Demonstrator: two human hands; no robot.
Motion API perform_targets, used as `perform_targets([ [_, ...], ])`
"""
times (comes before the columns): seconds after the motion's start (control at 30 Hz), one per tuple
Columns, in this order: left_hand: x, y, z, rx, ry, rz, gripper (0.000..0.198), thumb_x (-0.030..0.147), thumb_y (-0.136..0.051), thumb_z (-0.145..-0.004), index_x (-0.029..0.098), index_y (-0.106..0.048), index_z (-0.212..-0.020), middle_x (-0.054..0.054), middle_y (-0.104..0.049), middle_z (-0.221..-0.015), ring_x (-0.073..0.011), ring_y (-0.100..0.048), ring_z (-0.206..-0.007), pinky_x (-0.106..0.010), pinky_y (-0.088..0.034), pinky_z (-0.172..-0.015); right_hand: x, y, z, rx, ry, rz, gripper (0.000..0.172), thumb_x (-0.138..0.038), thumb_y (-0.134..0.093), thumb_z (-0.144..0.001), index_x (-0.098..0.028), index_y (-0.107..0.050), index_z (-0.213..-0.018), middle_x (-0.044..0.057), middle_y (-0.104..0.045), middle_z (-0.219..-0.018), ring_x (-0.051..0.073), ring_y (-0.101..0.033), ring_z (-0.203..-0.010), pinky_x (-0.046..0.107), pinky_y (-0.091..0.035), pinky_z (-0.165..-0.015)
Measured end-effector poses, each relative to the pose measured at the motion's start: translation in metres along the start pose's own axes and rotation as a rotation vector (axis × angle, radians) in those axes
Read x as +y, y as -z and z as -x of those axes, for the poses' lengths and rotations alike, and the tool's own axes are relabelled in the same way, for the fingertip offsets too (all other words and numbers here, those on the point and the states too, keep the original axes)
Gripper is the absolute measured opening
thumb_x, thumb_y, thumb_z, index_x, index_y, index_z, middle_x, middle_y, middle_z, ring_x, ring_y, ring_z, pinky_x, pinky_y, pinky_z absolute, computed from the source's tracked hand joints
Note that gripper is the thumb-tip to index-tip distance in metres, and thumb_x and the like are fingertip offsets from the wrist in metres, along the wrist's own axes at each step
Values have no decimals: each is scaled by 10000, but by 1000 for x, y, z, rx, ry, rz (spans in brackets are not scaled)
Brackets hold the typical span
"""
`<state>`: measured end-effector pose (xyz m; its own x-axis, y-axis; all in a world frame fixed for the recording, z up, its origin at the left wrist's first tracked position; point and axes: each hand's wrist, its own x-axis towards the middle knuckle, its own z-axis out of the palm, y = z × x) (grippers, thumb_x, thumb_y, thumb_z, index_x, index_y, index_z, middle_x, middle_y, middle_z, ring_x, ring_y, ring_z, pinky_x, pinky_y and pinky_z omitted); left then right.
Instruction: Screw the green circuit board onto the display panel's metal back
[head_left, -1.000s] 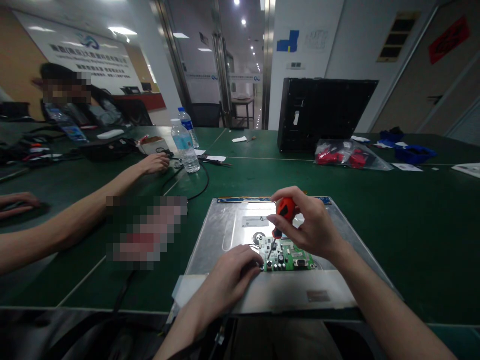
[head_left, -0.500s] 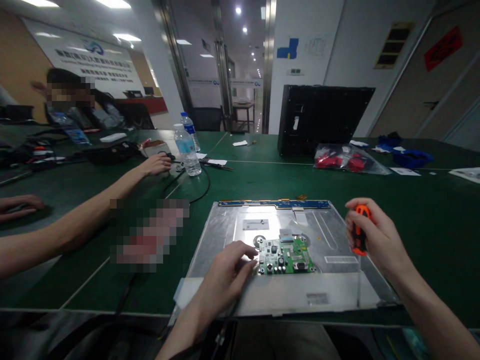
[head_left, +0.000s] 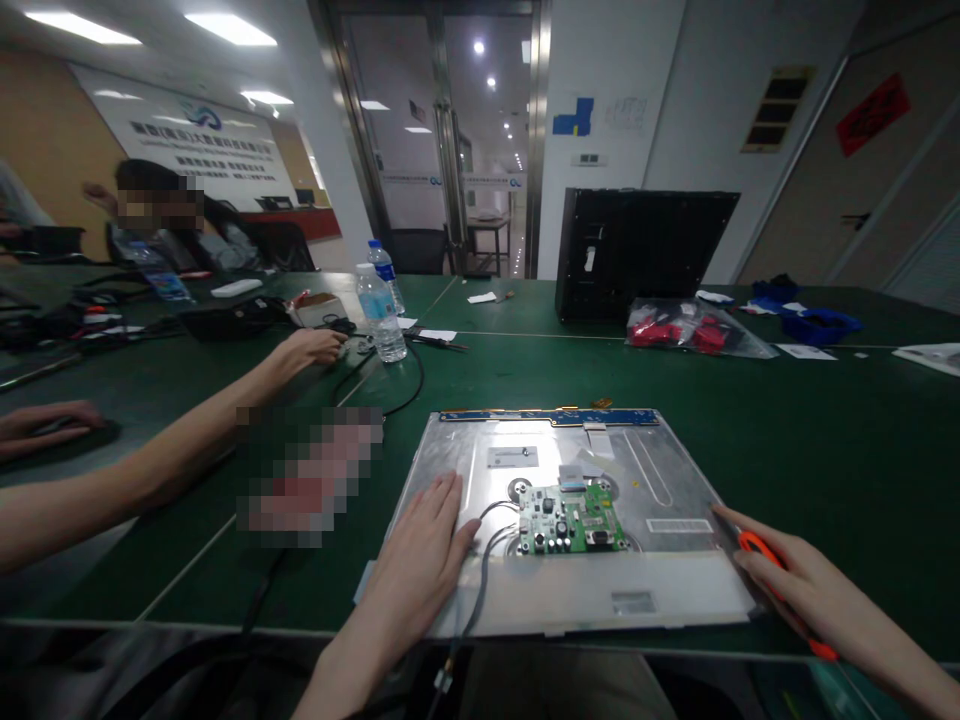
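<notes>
A flat metal display panel (head_left: 465, 520) lies on the green table, its back facing up. On it sits a green circuit board (head_left: 574, 520), with dark cables (head_left: 487, 560) running from the board's left side. My left hand (head_left: 420, 550) rests flat on the panel's left part, fingers stretched out and thumb close to the cables. At the panel's right edge is my right hand (head_left: 810, 580), its fingertips touching the rim. An orange and black screwdriver (head_left: 761, 550) is tucked in that hand, partly hidden by the fingers. A blue strip board (head_left: 555, 416) runs along the panel's far edge.
Water bottles (head_left: 381, 318) stand beyond the panel to the left, near another person's hand (head_left: 315, 347). A black monitor housing (head_left: 645, 250) stands at the back, a plastic bag with red items (head_left: 697, 330) before it. Blue containers (head_left: 821, 325) lie farther right.
My left hand has moved off the board's left side and flattened on the panel, exposing the cables. My right hand has lowered to the panel's right edge, and the screwdriver has tilted from upright.
</notes>
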<state>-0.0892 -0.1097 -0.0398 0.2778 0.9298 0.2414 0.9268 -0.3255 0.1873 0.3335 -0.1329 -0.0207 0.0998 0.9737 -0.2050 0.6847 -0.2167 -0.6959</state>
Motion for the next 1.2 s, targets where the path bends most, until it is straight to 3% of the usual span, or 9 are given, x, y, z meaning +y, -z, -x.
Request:
perform_targets([
  [0.17, -3, 1, -1, -41, 7, -59, 612, 465, -276, -1015, 45, -470, -1416, -200, -473, -1464, -321, -457, -1358, -502, -397, -1112, -10, -4, -2, -36, -8, 37, 826, -629, -420, -784, -82, -530, -1394, 150, -615, -1345, 344, -611, -1173, 411, -478, -984],
  [0.5, -30, 3, -11, -22, 0, -80, 611, 459, -268, -1008, 55, -489, -1409, -181, -508, -1443, -308, -484, -1338, -481, -409, -1108, -56, -17, 0, -70, 1, 138, 773, -431, -401, -768, -21, -470, -1419, 149, -582, -1382, 309, -589, -1212, 395, -416, -1055],
  [0.67, -44, 6, -12, 9, -24, -78, 579, 459, -298, -1004, 95, -502, -1405, -155, -521, -1439, -300, -505, -1321, -469, -423, -1102, -63, -26, -3, -62, 44, 121, 753, -396, -395, -765, -17, -485, -1408, 149, -621, -1335, 318, -607, -1181, 416, -439, -1030],
  [0.87, -53, 11, -11, -51, 16, -58, 588, 446, -287, -1004, 71, -497, -1405, -171, -501, -1452, -301, -471, -1350, -484, -387, -1126, -70, -33, -4, -63, 56, 71, 704, -369, -421, -769, -38, -530, -1380, 147, -643, -1303, 303, -639, -1127, 420, -453, -1020],
  [1.07, -46, 26, -23, -136, 85, -84, 548, 384, -351, -979, 39, -524, -1368, -193, -514, -1435, -314, -477, -1343, -470, -385, -1127, -79, -37, -8, -95, 43, 66, 713, -355, -428, -769, -50, -493, -1410, 139, -593, -1372, 290, -577, -1235, 385, -403, -1073],
  [1.2, -27, 42, -38, -163, 124, -117, 406, 331, -397, -973, 76, -652, -1160, -201, -658, -1236, -326, -621, -1157, -468, -480, -1007, -83, -38, -9, -112, 42, 52, 729, -362, -414, -769, -23, -479, -1411, 161, -554, -1409, 307, -580, -1229, 406, -404, -1069],
])
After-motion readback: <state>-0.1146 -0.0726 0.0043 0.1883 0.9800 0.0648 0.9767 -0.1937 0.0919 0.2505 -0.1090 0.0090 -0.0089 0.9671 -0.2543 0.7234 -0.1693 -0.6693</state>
